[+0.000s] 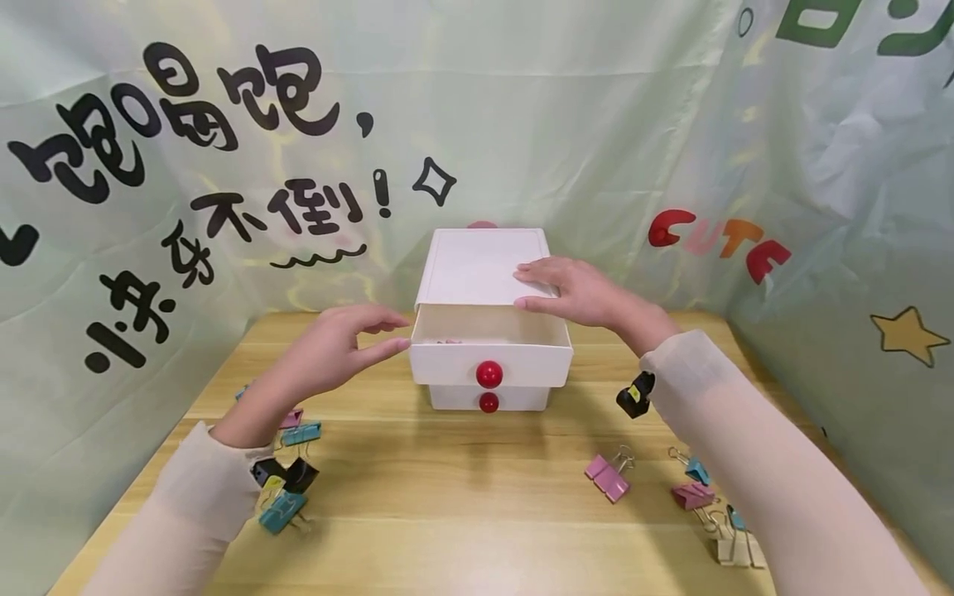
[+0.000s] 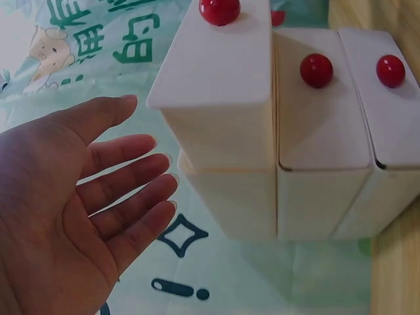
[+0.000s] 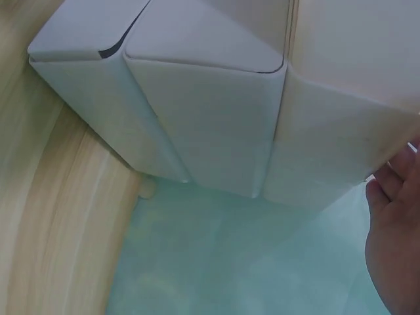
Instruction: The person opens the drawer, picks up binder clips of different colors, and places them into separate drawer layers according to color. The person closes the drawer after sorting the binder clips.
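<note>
Head: white box (image 1: 462, 269) on desk (image 1: 462, 497), btwn L hand (image 1: 339, 343), loose & empty, and R hand (image 1: 570, 290), fingers extended on its top; upper drawer (image 1: 441, 366) sticks out, red knobs (image 1: 489, 374). L wrist: box apart from L hand. R wrist: fingertips at box edge.

- One left hand (image 1: 343, 343) and one right hand (image 1: 570, 290).
- One white box (image 1: 480, 261).
- Three drawers (image 2: 321, 125), each with one red knob (image 2: 317, 70).
- Two groups of binder clips (image 1: 283, 511); the exact number I cannot tell, because arms (image 1: 745, 439) hide some.
- One printed yellow star (image 1: 908, 335).
</note>
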`<state>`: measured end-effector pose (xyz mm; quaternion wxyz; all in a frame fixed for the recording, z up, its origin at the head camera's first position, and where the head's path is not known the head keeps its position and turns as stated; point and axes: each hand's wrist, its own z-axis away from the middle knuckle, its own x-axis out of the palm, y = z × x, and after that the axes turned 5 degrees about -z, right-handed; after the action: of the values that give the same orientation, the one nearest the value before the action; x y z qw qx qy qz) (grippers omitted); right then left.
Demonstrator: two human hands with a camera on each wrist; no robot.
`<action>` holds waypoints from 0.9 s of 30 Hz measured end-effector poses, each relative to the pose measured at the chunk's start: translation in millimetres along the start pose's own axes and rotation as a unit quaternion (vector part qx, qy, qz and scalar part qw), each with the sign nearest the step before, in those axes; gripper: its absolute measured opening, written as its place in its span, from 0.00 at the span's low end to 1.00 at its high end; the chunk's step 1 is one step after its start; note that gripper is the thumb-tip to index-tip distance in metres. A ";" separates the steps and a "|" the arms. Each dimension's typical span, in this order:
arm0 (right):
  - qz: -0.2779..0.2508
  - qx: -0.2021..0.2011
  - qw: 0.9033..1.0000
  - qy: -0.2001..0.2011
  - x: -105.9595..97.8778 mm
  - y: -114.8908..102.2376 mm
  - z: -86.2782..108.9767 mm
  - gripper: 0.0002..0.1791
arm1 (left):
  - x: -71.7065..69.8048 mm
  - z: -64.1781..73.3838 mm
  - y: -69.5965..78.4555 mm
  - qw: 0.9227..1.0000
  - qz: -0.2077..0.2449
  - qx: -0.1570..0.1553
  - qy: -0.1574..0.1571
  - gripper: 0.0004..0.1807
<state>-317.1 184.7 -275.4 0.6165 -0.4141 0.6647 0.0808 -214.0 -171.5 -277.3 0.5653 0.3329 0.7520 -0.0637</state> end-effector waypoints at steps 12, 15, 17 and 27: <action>0.024 -0.010 1.000 0.007 -7.4 -4.9 5.1 0.34 | -1.4 37.5 -22.8 0.999 0.022 -0.042 0.003 0.20; 0.007 -0.008 1.000 0.007 -7.4 -5.4 6.7 0.32 | 0.1 47.1 -29.6 0.999 0.015 -0.051 0.005 0.20; 0.001 -0.007 1.000 0.010 -8.5 -5.1 9.1 0.31 | 0.5 50.8 -32.5 0.998 0.011 -0.055 0.004 0.20; -0.022 -0.025 0.999 0.032 -3.6 -2.5 9.4 0.27 | 5.7 66.1 -48.0 0.996 0.009 -0.086 -0.006 0.23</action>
<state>-308.7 190.5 -273.3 0.5860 -0.4464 0.6725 0.0708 -189.0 -237.2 -319.1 0.5968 0.2894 0.7484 0.0040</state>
